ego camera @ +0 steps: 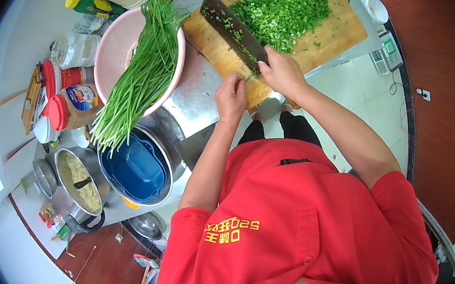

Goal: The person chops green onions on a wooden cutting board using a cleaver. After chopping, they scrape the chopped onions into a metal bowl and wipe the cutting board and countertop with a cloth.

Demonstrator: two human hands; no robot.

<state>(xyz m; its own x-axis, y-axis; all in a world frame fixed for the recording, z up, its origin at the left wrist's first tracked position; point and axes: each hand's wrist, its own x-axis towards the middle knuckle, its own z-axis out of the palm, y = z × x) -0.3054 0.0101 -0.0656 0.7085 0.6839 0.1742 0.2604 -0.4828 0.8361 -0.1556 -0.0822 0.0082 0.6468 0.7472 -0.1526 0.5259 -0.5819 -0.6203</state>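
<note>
My right hand (283, 72) grips the handle of a wide-bladed cleaver (235, 30), whose dark blade carries bits of chopped green. The blade lies low over a wooden cutting board (343, 32). A large heap of finely chopped green stalks, probably garlic chives, (284, 10) covers the far part of the board. My left hand (231, 98) is at the board's near left edge, just short of the cleaver, fingers curled together; no object shows in them. Left of the board, a bundle of long uncut chives (146, 59) lies across a pink plastic colander (116, 43).
A metal strainer (168, 169) holding a blue plastic basin (134, 169) stands below the colander. Nearby is an oval steel pot (104, 195) of pale mash. Several jars, including a red-lidded jar (74, 108), line the wall. A second blade (195, 144) lies near my left forearm.
</note>
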